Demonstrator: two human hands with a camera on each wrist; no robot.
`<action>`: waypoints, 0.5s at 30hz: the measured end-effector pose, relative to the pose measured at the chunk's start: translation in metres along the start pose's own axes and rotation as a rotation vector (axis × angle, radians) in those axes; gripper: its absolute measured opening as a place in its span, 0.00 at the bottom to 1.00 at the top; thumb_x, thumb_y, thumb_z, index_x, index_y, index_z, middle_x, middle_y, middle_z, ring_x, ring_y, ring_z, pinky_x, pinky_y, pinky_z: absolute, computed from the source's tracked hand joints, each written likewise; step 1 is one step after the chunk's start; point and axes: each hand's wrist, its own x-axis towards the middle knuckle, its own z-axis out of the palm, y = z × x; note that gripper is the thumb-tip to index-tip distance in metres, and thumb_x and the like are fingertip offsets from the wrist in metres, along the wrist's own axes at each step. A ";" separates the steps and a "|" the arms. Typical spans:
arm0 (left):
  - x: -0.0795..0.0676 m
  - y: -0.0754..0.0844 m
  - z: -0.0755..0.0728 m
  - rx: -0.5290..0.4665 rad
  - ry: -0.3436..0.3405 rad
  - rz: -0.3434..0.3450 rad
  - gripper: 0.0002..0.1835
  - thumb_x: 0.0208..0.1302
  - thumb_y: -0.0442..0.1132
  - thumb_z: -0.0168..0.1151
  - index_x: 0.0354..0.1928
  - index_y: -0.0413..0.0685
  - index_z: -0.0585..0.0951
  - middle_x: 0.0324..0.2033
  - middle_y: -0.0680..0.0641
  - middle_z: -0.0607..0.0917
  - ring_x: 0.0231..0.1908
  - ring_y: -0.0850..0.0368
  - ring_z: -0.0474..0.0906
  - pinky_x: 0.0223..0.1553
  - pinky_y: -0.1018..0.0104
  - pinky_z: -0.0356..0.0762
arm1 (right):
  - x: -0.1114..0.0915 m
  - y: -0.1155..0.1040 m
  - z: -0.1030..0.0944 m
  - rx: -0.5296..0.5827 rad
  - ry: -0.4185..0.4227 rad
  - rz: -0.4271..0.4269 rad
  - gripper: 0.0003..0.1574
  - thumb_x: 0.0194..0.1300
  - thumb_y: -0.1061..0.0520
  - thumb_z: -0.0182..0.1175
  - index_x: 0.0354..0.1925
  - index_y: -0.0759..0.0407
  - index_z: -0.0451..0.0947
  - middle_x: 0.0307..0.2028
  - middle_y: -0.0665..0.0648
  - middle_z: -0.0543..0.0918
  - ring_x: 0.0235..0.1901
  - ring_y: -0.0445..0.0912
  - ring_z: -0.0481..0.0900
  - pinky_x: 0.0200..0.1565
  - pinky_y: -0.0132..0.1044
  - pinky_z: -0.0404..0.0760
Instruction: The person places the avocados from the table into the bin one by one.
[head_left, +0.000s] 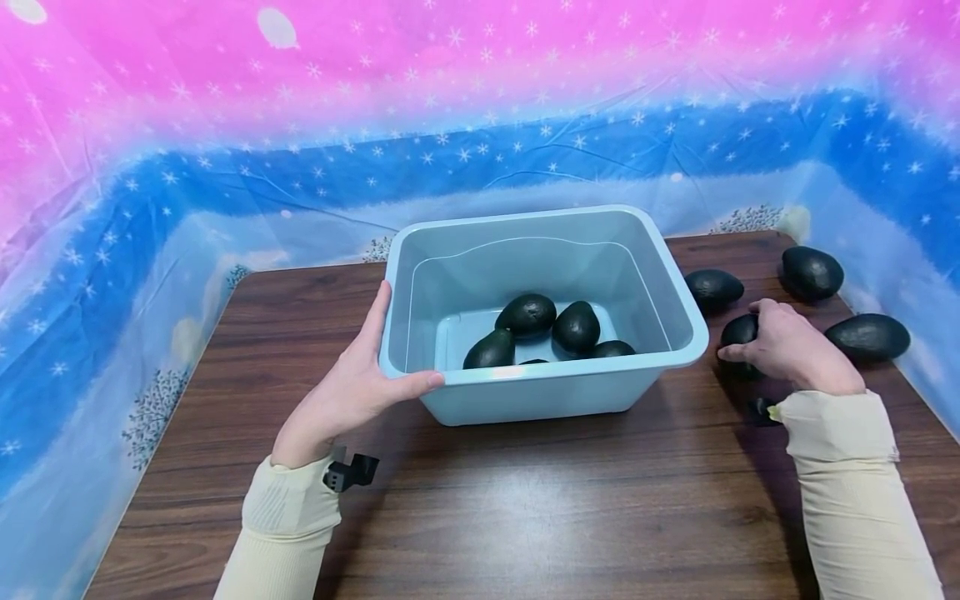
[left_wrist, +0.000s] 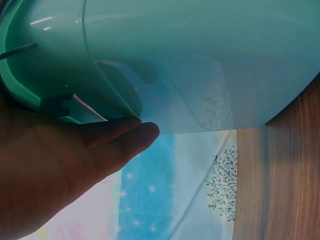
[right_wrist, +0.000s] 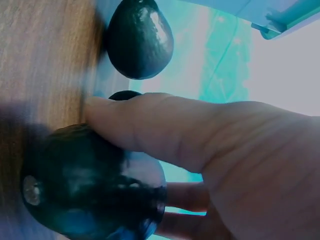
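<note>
A pale blue plastic bin (head_left: 540, 396) stands mid-table with several dark avocados inside, one of them (head_left: 527, 315) near its centre. My left hand (head_left: 352, 383) is spread at the bin's left front corner, thumb along the front rim. In the left wrist view its straight fingers (left_wrist: 120, 145) lie against the bin's side. To the right of the bin my right hand (head_left: 787, 346) grips an avocado (head_left: 738, 337) on the table. The right wrist view shows the thumb (right_wrist: 155, 120) over that avocado (right_wrist: 90, 185), fingers partly hidden behind it.
Three more avocados lie around my right hand: one by the bin's right wall (head_left: 714, 289), one at the far right corner (head_left: 812, 272), one near the right edge (head_left: 867, 337). A snowflake-patterned cloth (head_left: 465, 150) hangs behind the brown wooden table (head_left: 517, 517).
</note>
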 end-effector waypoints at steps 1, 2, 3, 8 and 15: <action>0.000 0.000 0.000 0.001 0.000 0.000 0.63 0.54 0.57 0.72 0.73 0.79 0.30 0.74 0.62 0.41 0.70 0.53 0.52 0.61 0.43 0.63 | -0.001 0.000 -0.001 0.004 0.007 -0.003 0.58 0.61 0.47 0.67 0.65 0.87 0.49 0.56 0.86 0.60 0.54 0.76 0.64 0.49 0.67 0.69; 0.000 0.000 0.000 0.001 0.000 0.001 0.63 0.53 0.57 0.72 0.73 0.78 0.30 0.74 0.62 0.41 0.70 0.53 0.53 0.61 0.43 0.63 | -0.001 0.000 -0.002 0.008 0.014 -0.007 0.58 0.61 0.46 0.67 0.65 0.87 0.49 0.56 0.86 0.60 0.53 0.76 0.65 0.49 0.67 0.69; 0.000 0.000 0.000 0.002 0.001 0.001 0.63 0.54 0.57 0.72 0.74 0.78 0.30 0.74 0.62 0.41 0.70 0.53 0.53 0.61 0.43 0.62 | -0.002 0.000 -0.003 0.013 0.021 -0.007 0.59 0.61 0.45 0.67 0.65 0.86 0.49 0.56 0.86 0.60 0.53 0.75 0.65 0.48 0.67 0.69; 0.001 -0.001 0.000 0.006 -0.001 0.008 0.63 0.53 0.58 0.72 0.74 0.78 0.30 0.74 0.62 0.40 0.70 0.53 0.53 0.61 0.43 0.63 | -0.004 -0.001 -0.008 0.030 0.053 -0.017 0.59 0.61 0.43 0.67 0.67 0.84 0.50 0.58 0.84 0.61 0.54 0.75 0.66 0.47 0.67 0.69; 0.002 -0.003 0.000 -0.017 -0.003 0.031 0.63 0.54 0.56 0.73 0.73 0.78 0.30 0.75 0.59 0.43 0.68 0.51 0.56 0.59 0.43 0.65 | -0.010 -0.007 -0.017 0.064 0.138 -0.040 0.58 0.62 0.39 0.65 0.69 0.78 0.52 0.59 0.82 0.61 0.55 0.74 0.65 0.49 0.70 0.66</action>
